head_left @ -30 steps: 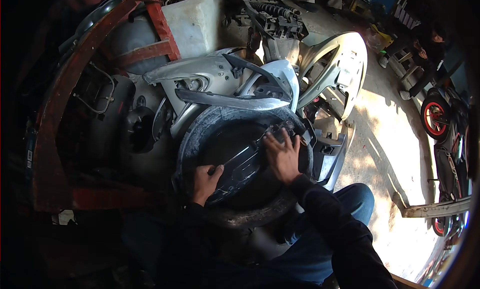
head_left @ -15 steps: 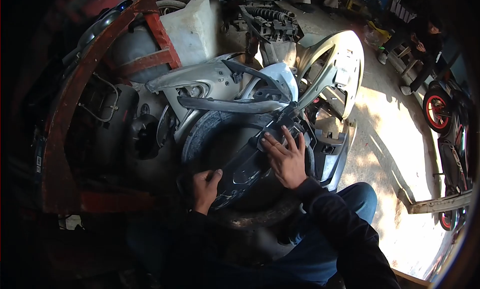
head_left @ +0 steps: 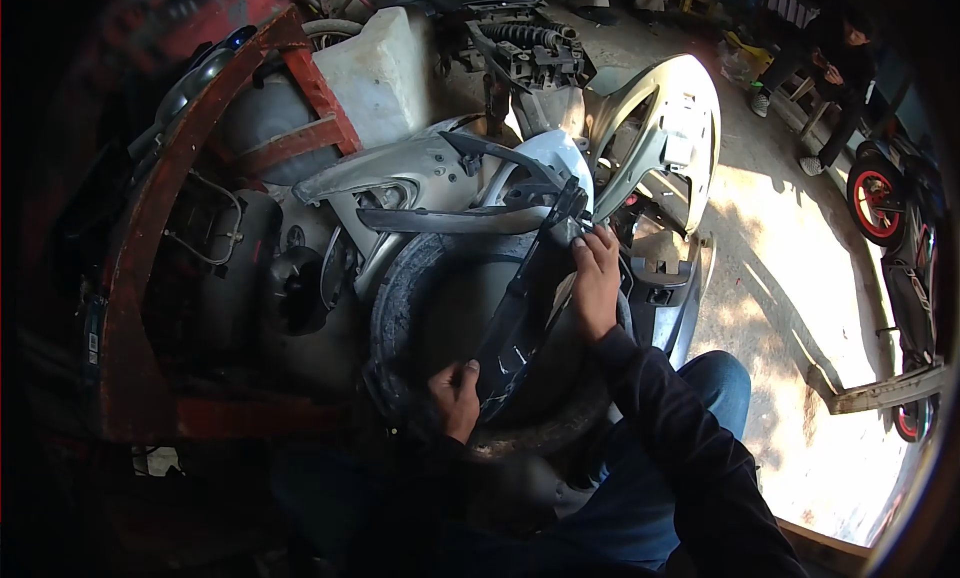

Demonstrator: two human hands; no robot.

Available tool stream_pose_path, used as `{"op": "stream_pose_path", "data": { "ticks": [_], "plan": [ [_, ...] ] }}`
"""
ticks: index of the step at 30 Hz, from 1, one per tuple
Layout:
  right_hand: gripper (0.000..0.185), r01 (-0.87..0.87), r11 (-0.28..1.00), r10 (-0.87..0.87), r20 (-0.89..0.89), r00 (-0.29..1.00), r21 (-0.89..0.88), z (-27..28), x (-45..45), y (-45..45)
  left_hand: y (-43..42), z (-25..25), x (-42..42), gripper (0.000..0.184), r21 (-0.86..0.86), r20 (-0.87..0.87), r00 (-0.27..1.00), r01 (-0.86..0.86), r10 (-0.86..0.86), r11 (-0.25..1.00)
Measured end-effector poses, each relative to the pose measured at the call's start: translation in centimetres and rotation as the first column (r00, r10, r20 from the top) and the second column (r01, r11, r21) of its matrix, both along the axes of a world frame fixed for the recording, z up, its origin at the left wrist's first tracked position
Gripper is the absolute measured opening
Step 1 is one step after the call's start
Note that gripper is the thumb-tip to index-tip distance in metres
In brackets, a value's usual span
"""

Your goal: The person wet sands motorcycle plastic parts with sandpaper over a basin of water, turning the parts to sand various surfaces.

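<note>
So I'm watching through the head cam, the only view I've got. Both hands are on a long black panel (head_left: 530, 288), which sits tilted over the round tub (head_left: 388, 303) mid-frame. The left hand (head_left: 457, 402) is clamped on its lower end, thumb on the near face, fingers mostly hidden. The right hand (head_left: 597, 278) is curled around the upper end, and I can't really make out the thumb. What's done, as far as I can tell: the panel is gripped at both ends. What's left: it isn't set down anywhere yet, and its surface is too dark for me to judge its condition. Edges to mind: the tub's rim circles the lower part, and a dark grey strip (head_left: 450, 221) crosses just above it, near the panel's top end. Behind that there's a silver fairing (head_left: 420, 168), plus a pale curved panel (head_left: 690, 118) at upper right, so I'd call it tight that way. A red frame (head_left: 150, 213) bounds the left, and the denim knee (head_left: 720, 398) pokes in at lower right. Past it, the sunlit floor (head_left: 760, 328) looks like the roomiest side to me.
</note>
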State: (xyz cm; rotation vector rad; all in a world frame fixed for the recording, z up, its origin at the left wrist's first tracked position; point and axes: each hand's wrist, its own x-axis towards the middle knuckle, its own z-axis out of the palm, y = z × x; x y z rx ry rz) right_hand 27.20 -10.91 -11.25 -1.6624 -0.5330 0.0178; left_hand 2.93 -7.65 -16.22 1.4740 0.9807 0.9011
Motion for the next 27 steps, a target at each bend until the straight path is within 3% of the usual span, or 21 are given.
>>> {"op": "stream_pose_path", "data": {
  "ticks": [1,3,4,7,10,11,13,15,17,18,25,27],
  "plan": [
    [0.030,0.005,1.000,-0.005,0.000,1.000,0.001,0.3,0.4,0.1,-0.1,0.2,0.0,0.038,0.001,0.000,1.000,0.005,-0.005,1.000],
    [0.032,-0.184,0.958,0.166,-0.098,0.981,-0.221,0.7,0.8,0.1,-0.4,0.4,-0.1,0.036,0.016,-0.034,0.999,0.029,-0.028,0.999],
    [0.032,-0.107,0.971,0.109,-0.003,0.994,-0.214,0.6,-0.1,0.3,-0.7,0.1,-0.1,0.036,0.018,-0.037,0.999,0.031,-0.030,0.999],
    [0.029,-0.073,0.979,0.085,0.053,0.995,-0.192,1.5,-1.2,0.3,-1.2,-1.7,-0.3,0.036,0.081,-0.141,0.990,0.031,-0.019,0.996],
    [0.026,-0.109,0.986,0.116,0.051,0.992,-0.128,3.1,-1.8,0.0,-1.8,-3.9,-0.2,0.061,0.246,-0.251,0.968,0.044,0.020,0.968],
    [0.026,-0.132,0.983,0.141,0.063,0.988,-0.127,3.7,-2.1,-0.2,-1.6,-4.9,-0.4,0.061,0.249,-0.248,0.969,0.037,0.026,0.968],
    [0.023,-0.170,0.983,0.177,0.096,0.980,-0.073,4.2,-3.3,-0.4,-1.3,-5.0,-0.3,0.061,0.179,-0.310,0.941,0.196,-0.134,0.964],
    [0.020,-0.290,0.950,0.310,0.212,0.927,-0.120,4.8,-4.5,-0.7,-0.8,-5.6,-0.2,0.053,0.132,-0.353,0.911,0.273,-0.212,0.953],
    [0.016,-0.422,0.899,0.438,0.195,0.878,-0.117,4.1,-5.4,-0.5,-0.2,-6.8,-0.1,0.038,0.020,-0.428,0.823,0.420,-0.372,0.907],
    [0.015,-0.478,0.870,0.493,0.231,0.839,-0.120,3.7,-5.9,-0.2,-0.4,-7.2,0.3,0.035,0.040,-0.372,0.845,0.429,-0.385,0.902],
    [0.016,-0.726,0.673,0.738,0.179,0.650,-0.138,3.9,-6.6,0.9,0.3,-6.1,0.3,0.041,0.108,-0.528,0.752,0.520,-0.394,0.848],
    [0.016,-0.776,0.600,0.797,0.226,0.560,-0.193,4.1,-6.5,0.7,3.1,-1.7,-0.7,0.048,-0.207,-0.116,0.866,0.458,-0.486,0.865]
  ]
}}
